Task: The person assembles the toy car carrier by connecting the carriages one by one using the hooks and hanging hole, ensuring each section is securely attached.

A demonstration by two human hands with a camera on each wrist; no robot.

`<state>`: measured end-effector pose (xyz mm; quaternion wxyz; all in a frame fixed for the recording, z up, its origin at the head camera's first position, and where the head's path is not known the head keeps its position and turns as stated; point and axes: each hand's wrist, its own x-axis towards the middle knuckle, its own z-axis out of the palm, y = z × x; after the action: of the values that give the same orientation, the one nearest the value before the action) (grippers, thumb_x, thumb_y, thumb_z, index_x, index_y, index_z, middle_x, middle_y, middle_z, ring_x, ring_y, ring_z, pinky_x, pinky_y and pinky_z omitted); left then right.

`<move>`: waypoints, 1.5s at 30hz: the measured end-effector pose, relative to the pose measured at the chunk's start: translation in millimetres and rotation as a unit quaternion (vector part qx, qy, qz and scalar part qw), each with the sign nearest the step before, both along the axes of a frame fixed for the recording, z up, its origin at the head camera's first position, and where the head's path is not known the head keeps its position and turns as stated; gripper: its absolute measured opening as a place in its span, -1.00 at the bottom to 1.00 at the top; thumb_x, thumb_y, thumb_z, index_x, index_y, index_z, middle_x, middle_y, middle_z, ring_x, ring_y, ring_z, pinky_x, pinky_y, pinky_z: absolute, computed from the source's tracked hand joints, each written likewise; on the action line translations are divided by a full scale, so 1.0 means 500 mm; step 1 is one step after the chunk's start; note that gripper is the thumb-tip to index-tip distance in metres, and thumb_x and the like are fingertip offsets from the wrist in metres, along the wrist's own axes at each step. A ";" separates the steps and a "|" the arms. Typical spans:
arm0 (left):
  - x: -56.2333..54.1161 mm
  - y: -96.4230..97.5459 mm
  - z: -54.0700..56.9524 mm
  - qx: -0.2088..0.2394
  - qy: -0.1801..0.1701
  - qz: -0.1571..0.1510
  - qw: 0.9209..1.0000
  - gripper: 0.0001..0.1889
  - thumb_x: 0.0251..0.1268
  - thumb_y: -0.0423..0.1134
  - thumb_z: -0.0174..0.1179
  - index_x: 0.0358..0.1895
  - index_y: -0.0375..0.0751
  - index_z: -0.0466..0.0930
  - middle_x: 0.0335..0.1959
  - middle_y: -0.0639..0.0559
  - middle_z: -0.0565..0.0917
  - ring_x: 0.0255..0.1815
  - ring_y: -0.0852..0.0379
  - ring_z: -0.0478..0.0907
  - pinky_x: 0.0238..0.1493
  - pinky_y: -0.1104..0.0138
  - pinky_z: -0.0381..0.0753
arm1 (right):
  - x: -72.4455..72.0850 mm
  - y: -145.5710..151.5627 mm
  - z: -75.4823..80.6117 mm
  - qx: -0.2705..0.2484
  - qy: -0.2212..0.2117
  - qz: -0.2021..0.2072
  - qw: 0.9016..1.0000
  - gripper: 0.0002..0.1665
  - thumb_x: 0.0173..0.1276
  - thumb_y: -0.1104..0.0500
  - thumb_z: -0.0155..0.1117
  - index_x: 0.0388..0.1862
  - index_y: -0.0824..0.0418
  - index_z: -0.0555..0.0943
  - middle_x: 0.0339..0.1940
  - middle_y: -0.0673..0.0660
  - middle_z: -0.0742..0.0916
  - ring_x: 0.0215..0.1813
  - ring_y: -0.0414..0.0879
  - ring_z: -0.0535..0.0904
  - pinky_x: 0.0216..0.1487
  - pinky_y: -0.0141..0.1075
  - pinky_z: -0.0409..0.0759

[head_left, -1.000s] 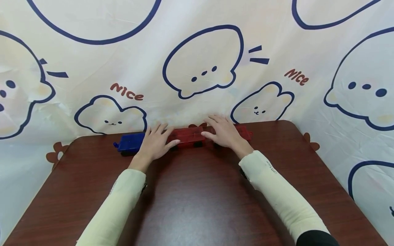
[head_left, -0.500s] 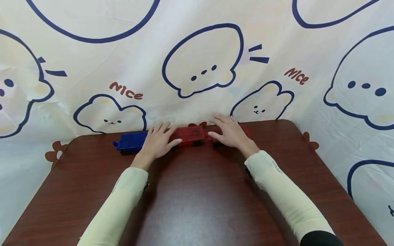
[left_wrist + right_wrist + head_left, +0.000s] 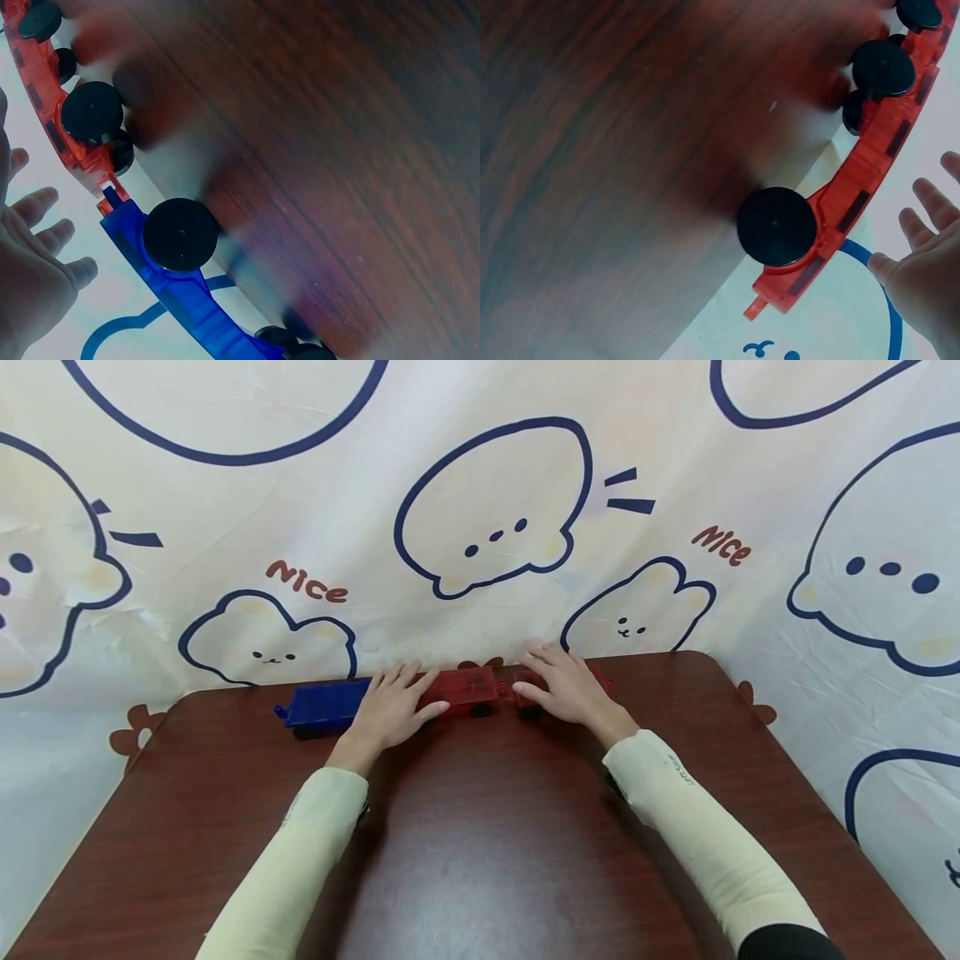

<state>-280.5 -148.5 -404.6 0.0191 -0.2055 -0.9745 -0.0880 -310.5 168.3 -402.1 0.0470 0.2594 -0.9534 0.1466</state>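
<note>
Three toy train cars with black wheels stand in a row along the back of the table: a blue car at left, a clear red car in the middle and another red car at right. In the left wrist view the blue car meets the middle car at a coupling. My left hand is spread over the blue and middle cars, hiding their joint from the head view. My right hand covers much of the right car. Both wrist views show the fingers apart from the cars.
The brown wooden table has rounded back corners. A white cloth with blue cartoon outlines hangs directly behind its back edge and along both sides.
Both hands have shifted slightly right. More of the blue car and the near end of the right red car now show. The cars themselves have not visibly moved.
</note>
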 end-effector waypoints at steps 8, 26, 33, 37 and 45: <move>-0.005 0.010 -0.006 -0.012 -0.002 0.000 1.000 -0.29 0.59 0.26 -0.18 0.63 0.02 0.10 0.63 -0.20 0.09 0.63 -0.30 -0.10 0.55 -0.20 -0.23 | 0.002 0.012 -0.010 0.008 -0.003 -0.007 1.000 -0.22 0.53 -0.34 0.02 0.56 0.02 0.36 0.58 0.19 0.35 0.62 0.14 0.09 0.52 0.28 -0.02; -0.010 0.032 -0.023 -0.030 -0.021 0.000 0.999 -0.26 0.57 0.33 -0.25 0.65 0.06 0.03 0.65 -0.18 0.00 0.64 -0.28 -0.18 0.55 -0.19 -0.24 | 0.001 0.029 -0.026 0.031 -0.004 -0.017 0.999 -0.14 0.50 -0.40 0.01 0.59 0.03 0.32 0.60 0.13 0.32 0.64 0.13 0.05 0.53 0.26 -0.03; -0.013 0.037 -0.028 -0.034 -0.023 0.000 0.999 -0.24 0.55 0.35 -0.24 0.65 0.04 0.03 0.65 -0.18 0.00 0.64 -0.28 -0.19 0.55 -0.19 -0.25 | 0.001 0.035 -0.031 0.034 0.005 -0.019 0.999 -0.13 0.48 -0.41 0.02 0.57 0.05 0.35 0.59 0.14 0.34 0.63 0.13 0.06 0.52 0.27 0.01; -0.014 0.040 -0.030 -0.037 -0.026 0.000 0.999 -0.23 0.55 0.35 -0.23 0.65 0.05 0.02 0.65 -0.19 0.00 0.65 -0.27 -0.20 0.55 -0.20 -0.25 | 0.002 0.038 -0.036 0.038 0.000 -0.019 0.999 -0.11 0.46 -0.43 0.03 0.57 0.04 0.34 0.59 0.14 0.34 0.63 0.13 0.06 0.52 0.28 -0.01; -0.017 0.047 -0.032 -0.033 -0.027 0.005 0.999 -0.23 0.54 0.35 -0.20 0.65 0.08 0.02 0.65 -0.18 0.02 0.65 -0.26 -0.20 0.55 -0.20 -0.25 | 0.001 0.041 -0.042 0.041 -0.006 -0.019 0.999 -0.06 0.42 -0.45 0.05 0.59 0.05 0.32 0.60 0.15 0.31 0.63 0.15 0.06 0.53 0.28 -0.05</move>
<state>-288.9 -124.9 -420.5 -0.0130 -0.1986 -0.9781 -0.0615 -309.9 189.0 -423.2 0.0331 0.2418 -0.9638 0.1077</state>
